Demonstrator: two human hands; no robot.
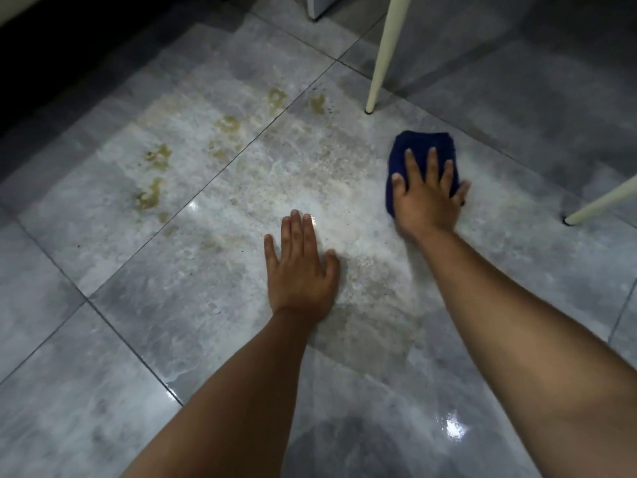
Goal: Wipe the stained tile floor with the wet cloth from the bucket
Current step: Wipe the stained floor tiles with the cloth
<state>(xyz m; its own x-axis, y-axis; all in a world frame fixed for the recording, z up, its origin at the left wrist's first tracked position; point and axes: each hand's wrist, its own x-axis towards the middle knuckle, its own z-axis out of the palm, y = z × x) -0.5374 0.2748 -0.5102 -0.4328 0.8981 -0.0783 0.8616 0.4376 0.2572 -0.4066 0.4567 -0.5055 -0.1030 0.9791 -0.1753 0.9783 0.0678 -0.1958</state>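
A dark blue cloth [406, 146] lies bunched on the grey tile floor [193, 312] at the right. My right hand [427, 198] presses flat on it with straight, spread fingers. My left hand [300, 267] rests flat on the wet tile in the middle, fingers straight, holding nothing. Yellow-brown stains [151, 194] dot the tiles to the left and further back [229, 124], with a pale smeared film across the middle. No bucket is in view.
Two cream furniture legs stand on the floor, one just behind the cloth [382, 63] and one at the right edge [599, 205]. A white object's corner [317, 5] sits at the top. Dark shadow fills the upper left.
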